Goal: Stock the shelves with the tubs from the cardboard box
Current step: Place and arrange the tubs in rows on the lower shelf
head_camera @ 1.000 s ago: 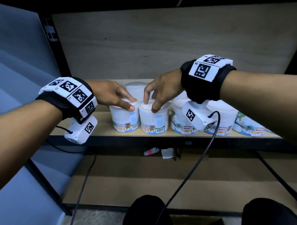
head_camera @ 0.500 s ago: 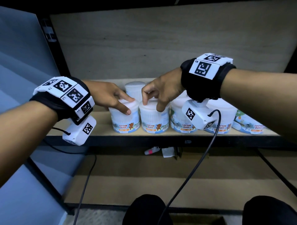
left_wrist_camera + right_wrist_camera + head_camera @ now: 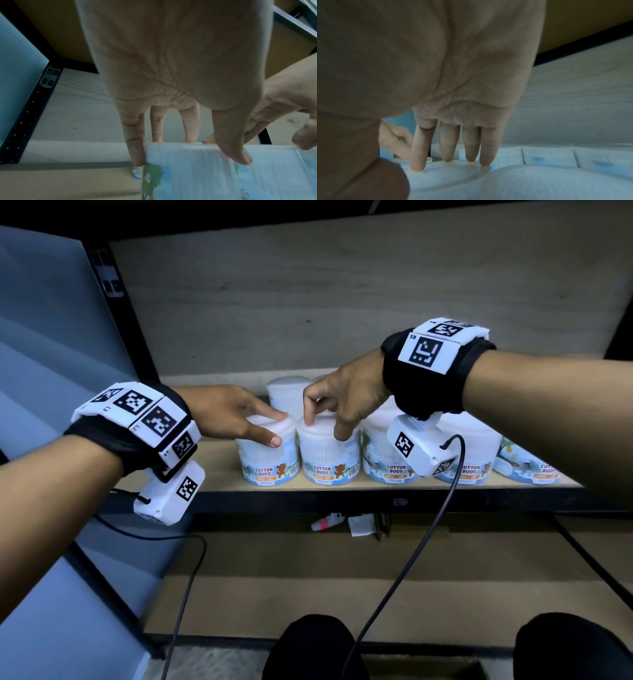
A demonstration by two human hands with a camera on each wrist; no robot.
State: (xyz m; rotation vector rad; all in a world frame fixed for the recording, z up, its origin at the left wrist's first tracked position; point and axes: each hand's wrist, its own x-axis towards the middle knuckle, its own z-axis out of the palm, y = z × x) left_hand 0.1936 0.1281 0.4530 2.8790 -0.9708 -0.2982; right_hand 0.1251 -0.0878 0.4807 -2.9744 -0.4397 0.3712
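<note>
Several white "Cotton Buds" tubs with blue labels stand in a row along the front of the wooden shelf (image 3: 219, 470). My left hand (image 3: 278, 429) grips the leftmost tub (image 3: 270, 463) from above, with the thumb on its front and the index finger on its lid. In the left wrist view the left hand (image 3: 188, 150) straddles this tub (image 3: 205, 175). My right hand (image 3: 324, 429) holds the second tub (image 3: 330, 460) by its lid, thumb in front. The right wrist view shows the fingertips (image 3: 471, 157) on the lid (image 3: 450, 174). Another tub (image 3: 286, 392) stands behind them.
More tubs (image 3: 472, 460) fill the row to the right. A black upright post (image 3: 130, 337) and a blue-grey panel (image 3: 51, 337) bound the shelf on the left. A lower shelf board (image 3: 308, 577) lies below, crossed by the wrist cables (image 3: 404, 570). My knees (image 3: 308, 648) are at the bottom.
The right hand's fingers have curled tighter on the second tub's lid, and that tub has turned slightly, its label shifting to the right. The left hand has stayed on the leftmost tub.
</note>
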